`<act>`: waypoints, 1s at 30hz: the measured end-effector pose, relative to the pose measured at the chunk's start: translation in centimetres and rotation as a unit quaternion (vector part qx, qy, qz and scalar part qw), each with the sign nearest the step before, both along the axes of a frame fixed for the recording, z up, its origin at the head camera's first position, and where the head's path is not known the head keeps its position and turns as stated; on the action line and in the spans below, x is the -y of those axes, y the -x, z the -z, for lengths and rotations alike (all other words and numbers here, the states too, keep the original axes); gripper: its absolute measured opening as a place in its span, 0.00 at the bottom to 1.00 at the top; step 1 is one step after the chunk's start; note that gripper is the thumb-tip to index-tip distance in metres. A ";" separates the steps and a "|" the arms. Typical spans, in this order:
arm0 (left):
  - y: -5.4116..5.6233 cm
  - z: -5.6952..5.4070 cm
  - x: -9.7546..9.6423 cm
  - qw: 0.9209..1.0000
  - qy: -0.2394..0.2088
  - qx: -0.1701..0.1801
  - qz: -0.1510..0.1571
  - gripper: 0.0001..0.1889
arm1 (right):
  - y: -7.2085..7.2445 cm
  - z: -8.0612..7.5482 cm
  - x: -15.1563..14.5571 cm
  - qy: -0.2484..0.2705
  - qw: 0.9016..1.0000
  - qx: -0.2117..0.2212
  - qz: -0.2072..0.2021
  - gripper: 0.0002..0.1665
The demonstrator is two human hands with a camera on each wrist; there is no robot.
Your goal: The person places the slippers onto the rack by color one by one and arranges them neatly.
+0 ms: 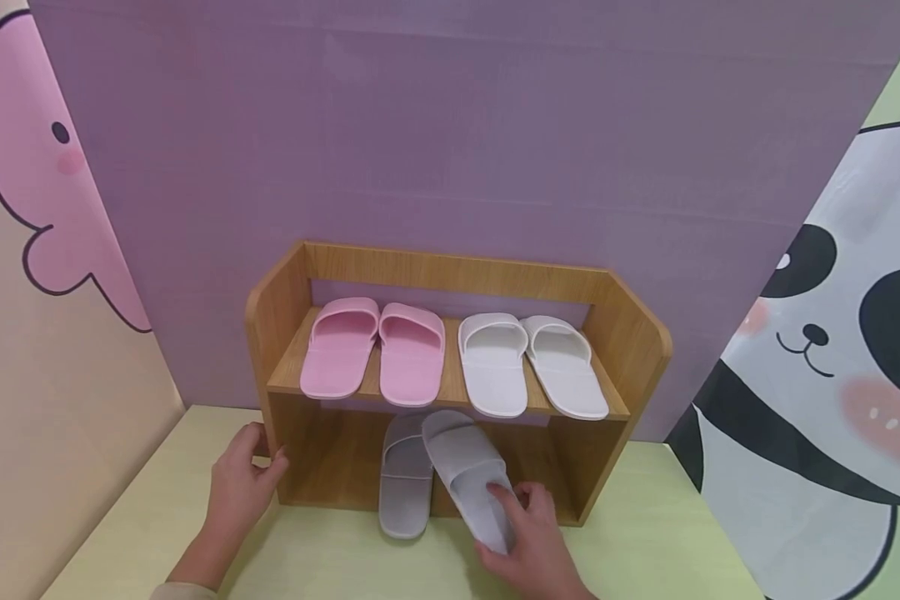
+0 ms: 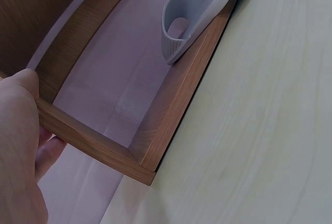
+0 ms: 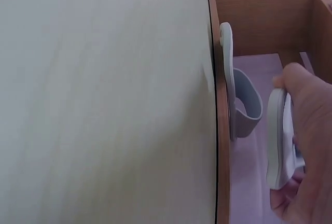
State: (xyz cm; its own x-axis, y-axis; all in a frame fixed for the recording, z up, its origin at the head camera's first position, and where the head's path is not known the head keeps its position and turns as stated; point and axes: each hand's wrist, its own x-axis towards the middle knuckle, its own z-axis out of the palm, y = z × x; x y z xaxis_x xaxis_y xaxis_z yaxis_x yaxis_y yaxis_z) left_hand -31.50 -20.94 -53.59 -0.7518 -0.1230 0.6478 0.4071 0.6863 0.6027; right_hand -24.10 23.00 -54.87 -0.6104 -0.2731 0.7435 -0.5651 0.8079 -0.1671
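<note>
A small wooden shoe rack (image 1: 450, 268) stands against the wall. My left hand (image 1: 242, 487) grips the front edge of its left side panel (image 2: 85, 141), thumb on one face and fingers on the other. With my right hand (image 1: 534, 542) I hold a grey slipper (image 1: 467, 467) by its heel end, thumb and fingers at opposite edges. That slipper is tilted, its toe toward the lower compartment; in the right wrist view its sole (image 3: 275, 141) is raised off the lower board. The other grey slipper (image 1: 405, 504) rests on the lower board, its heel reaching past the front edge.
On the upper shelf sit a pair of pink slippers (image 1: 412, 367) at left and a pair of white slippers (image 1: 495, 379) at right. The rack stands on a pale tabletop (image 1: 330, 554). A purple wall (image 1: 457, 133) rises behind, with cartoon-printed panels on both sides.
</note>
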 end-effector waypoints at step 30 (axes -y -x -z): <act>-0.1 -0.2 -0.1 1.000 -0.003 -0.002 -0.003 0.17 | 3.3 0.7 5.1 0.160 0.958 0.177 0.161 0.43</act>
State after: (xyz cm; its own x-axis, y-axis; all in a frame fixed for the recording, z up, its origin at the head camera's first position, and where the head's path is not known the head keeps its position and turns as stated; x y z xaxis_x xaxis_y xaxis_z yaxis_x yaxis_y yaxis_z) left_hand -31.44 -20.83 -53.40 -0.7480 -0.1307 0.6507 0.4059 0.6856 0.6043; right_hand -27.35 17.91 -55.60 -0.8537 0.1789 0.4891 -0.1577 0.8063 -0.5702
